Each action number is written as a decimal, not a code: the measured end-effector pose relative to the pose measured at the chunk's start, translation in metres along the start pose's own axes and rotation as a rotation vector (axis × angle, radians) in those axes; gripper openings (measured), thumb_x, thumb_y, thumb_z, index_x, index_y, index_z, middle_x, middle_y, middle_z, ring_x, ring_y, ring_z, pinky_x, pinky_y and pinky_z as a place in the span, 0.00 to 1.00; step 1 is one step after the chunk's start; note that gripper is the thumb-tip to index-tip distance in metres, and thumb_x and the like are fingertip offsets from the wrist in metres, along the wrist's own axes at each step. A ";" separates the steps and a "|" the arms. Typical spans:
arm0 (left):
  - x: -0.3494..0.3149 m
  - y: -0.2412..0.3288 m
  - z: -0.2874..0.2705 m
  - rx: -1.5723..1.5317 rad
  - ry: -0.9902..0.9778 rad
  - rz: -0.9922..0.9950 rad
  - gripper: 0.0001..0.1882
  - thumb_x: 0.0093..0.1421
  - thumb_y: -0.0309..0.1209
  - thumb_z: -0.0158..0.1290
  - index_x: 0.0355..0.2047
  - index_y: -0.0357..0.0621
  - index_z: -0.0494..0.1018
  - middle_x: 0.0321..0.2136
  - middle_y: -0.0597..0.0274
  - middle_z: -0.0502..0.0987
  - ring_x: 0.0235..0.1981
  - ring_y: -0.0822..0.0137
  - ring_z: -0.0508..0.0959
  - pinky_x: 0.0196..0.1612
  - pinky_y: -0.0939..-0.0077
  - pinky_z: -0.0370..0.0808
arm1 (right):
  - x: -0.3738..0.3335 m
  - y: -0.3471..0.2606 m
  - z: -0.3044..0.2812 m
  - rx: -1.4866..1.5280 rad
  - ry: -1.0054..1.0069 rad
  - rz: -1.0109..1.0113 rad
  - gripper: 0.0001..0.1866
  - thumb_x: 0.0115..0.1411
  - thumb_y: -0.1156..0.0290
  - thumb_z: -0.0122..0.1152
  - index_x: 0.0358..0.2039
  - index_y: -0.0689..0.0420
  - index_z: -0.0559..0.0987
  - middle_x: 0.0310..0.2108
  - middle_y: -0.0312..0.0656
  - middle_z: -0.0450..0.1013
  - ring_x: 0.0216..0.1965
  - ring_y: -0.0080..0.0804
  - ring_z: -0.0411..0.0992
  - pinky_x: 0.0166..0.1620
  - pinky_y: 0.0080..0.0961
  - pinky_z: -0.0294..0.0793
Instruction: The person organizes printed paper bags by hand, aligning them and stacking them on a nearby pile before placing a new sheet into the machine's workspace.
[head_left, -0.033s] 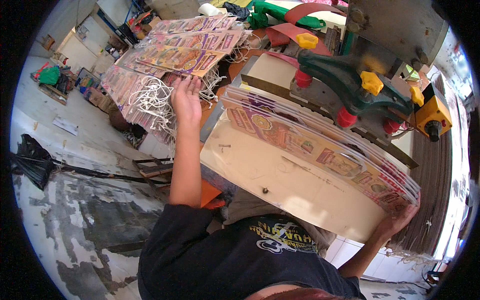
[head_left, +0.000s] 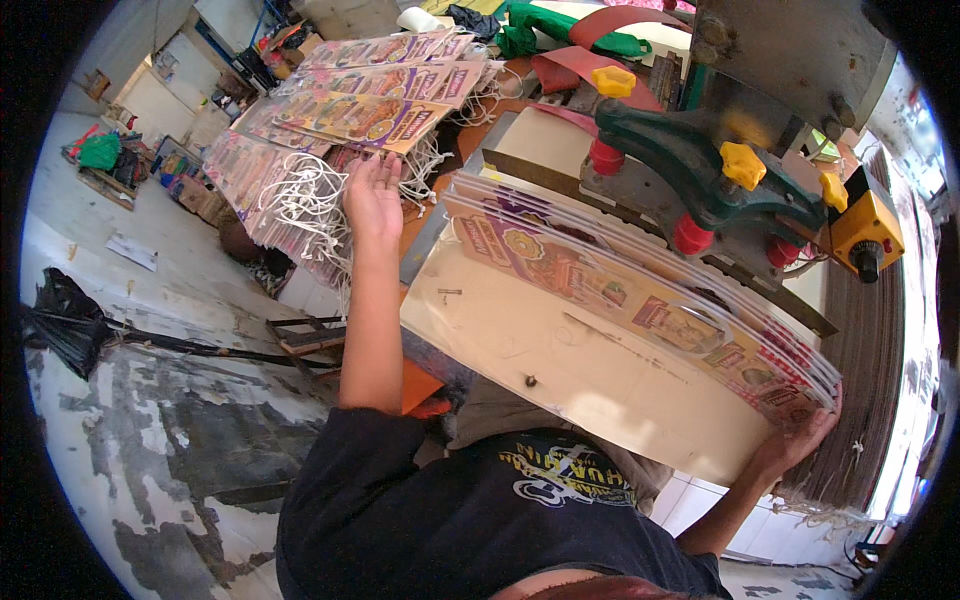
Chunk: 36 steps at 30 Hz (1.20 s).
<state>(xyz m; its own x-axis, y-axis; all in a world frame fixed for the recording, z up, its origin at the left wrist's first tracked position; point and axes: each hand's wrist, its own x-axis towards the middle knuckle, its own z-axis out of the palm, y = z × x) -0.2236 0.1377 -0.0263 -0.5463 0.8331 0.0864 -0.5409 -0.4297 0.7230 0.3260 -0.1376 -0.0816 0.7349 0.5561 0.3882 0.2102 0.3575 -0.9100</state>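
My left hand point(head_left: 374, 200) is palm up, its fingers stretched out to the edge of a pile of printed flat bags point(head_left: 370, 118) with white cord handles point(head_left: 303, 190). Its fingertips touch the edge of the upper bags; no bag is wrapped in the fingers. On the right, my right hand point(head_left: 812, 432) closes round the near right end of a fanned stack of colourful printed sheets point(head_left: 640, 300). That stack lies along a cream-coloured board point(head_left: 560, 340) in front of me. Part of the right fingers is hidden behind the stack's end.
Beyond the stack stands a press with a dark green arm point(head_left: 680, 160), yellow knobs point(head_left: 743, 166) and red feet point(head_left: 692, 236). A metal bar point(head_left: 540, 172) runs across the board. A yellow control box point(head_left: 868, 225) and a tall cardboard pile point(head_left: 850, 330) are at the right.
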 end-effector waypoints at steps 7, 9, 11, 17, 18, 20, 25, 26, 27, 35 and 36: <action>0.033 0.002 0.003 -0.105 0.101 -0.247 0.14 0.61 0.22 0.56 0.46 0.35 0.69 0.43 0.55 0.72 0.42 0.64 0.75 0.42 0.75 0.75 | 0.003 0.006 -0.006 -0.003 0.021 -0.005 0.34 0.69 0.47 0.48 0.65 0.60 0.62 0.60 0.49 0.65 0.60 0.40 0.66 0.60 0.38 0.68; 0.051 0.003 0.002 -0.121 0.093 -0.272 0.11 0.60 0.23 0.58 0.43 0.37 0.70 0.38 0.57 0.73 0.36 0.67 0.75 0.35 0.78 0.75 | 0.004 0.011 -0.010 0.010 0.008 0.006 0.34 0.69 0.47 0.49 0.65 0.59 0.62 0.59 0.48 0.65 0.59 0.40 0.67 0.60 0.38 0.69; 0.061 0.005 0.010 -0.118 0.119 -0.299 0.09 0.60 0.23 0.59 0.40 0.40 0.71 0.33 0.60 0.73 0.30 0.70 0.74 0.28 0.80 0.71 | 0.008 0.019 -0.016 0.053 0.017 0.047 0.34 0.69 0.47 0.49 0.65 0.59 0.63 0.58 0.48 0.66 0.58 0.40 0.68 0.59 0.38 0.70; 0.080 0.006 0.032 -0.092 0.098 -0.346 0.10 0.59 0.24 0.62 0.35 0.42 0.70 0.28 0.64 0.72 0.26 0.72 0.72 0.24 0.81 0.69 | 0.004 0.011 -0.012 0.042 0.026 0.069 0.33 0.69 0.47 0.49 0.65 0.59 0.63 0.58 0.48 0.66 0.57 0.40 0.69 0.59 0.39 0.71; 0.087 0.005 0.035 -0.081 0.144 -0.332 0.10 0.59 0.23 0.61 0.37 0.43 0.71 0.30 0.62 0.73 0.27 0.71 0.73 0.26 0.80 0.71 | 0.004 0.010 -0.012 0.083 0.021 0.071 0.35 0.67 0.47 0.54 0.65 0.58 0.63 0.58 0.48 0.67 0.57 0.40 0.69 0.58 0.38 0.72; 0.095 0.002 0.047 -0.058 0.235 -0.309 0.12 0.59 0.23 0.60 0.41 0.44 0.72 0.33 0.60 0.75 0.29 0.68 0.73 0.29 0.77 0.75 | 0.003 0.008 -0.010 0.160 0.013 0.074 0.39 0.63 0.47 0.63 0.65 0.57 0.63 0.58 0.46 0.68 0.57 0.40 0.69 0.56 0.36 0.74; 0.117 -0.007 0.055 -0.096 -0.045 -0.134 0.21 0.57 0.18 0.58 0.49 0.43 0.67 0.42 0.55 0.75 0.41 0.59 0.77 0.43 0.64 0.81 | 0.000 0.000 -0.002 0.041 -0.004 0.038 0.33 0.70 0.48 0.50 0.65 0.59 0.63 0.57 0.48 0.68 0.58 0.39 0.69 0.58 0.38 0.71; 0.118 -0.008 0.058 -0.082 -0.079 -0.061 0.23 0.56 0.17 0.58 0.51 0.43 0.66 0.43 0.54 0.74 0.42 0.58 0.78 0.45 0.62 0.81 | 0.001 -0.001 -0.001 0.034 -0.007 0.031 0.33 0.70 0.49 0.50 0.65 0.59 0.63 0.57 0.48 0.68 0.58 0.39 0.68 0.58 0.38 0.71; 0.119 -0.005 0.060 -0.077 -0.123 -0.071 0.26 0.57 0.16 0.56 0.54 0.44 0.62 0.46 0.53 0.74 0.45 0.56 0.78 0.46 0.60 0.81 | 0.001 -0.001 0.000 0.041 -0.008 0.025 0.33 0.70 0.49 0.50 0.65 0.60 0.63 0.57 0.48 0.68 0.58 0.39 0.68 0.59 0.38 0.70; 0.113 -0.035 0.092 -0.131 -0.251 0.007 0.27 0.58 0.13 0.54 0.57 0.43 0.64 0.50 0.54 0.73 0.49 0.57 0.77 0.48 0.60 0.81 | 0.004 0.008 -0.008 -0.066 0.018 -0.056 0.31 0.71 0.50 0.48 0.64 0.61 0.63 0.57 0.48 0.67 0.59 0.38 0.67 0.62 0.38 0.65; 0.124 -0.037 0.088 -0.141 -0.241 -0.014 0.26 0.59 0.13 0.53 0.56 0.42 0.64 0.50 0.54 0.73 0.49 0.56 0.77 0.49 0.59 0.81 | 0.003 0.005 -0.006 -0.054 0.012 -0.034 0.31 0.71 0.50 0.48 0.64 0.61 0.63 0.58 0.48 0.67 0.59 0.38 0.67 0.62 0.38 0.65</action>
<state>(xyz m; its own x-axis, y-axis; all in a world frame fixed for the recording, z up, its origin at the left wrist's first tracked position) -0.2148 0.2875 0.0175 -0.3792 0.8911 0.2494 -0.6402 -0.4473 0.6245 0.3339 -0.1384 -0.0861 0.7344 0.5348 0.4180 0.2699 0.3350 -0.9028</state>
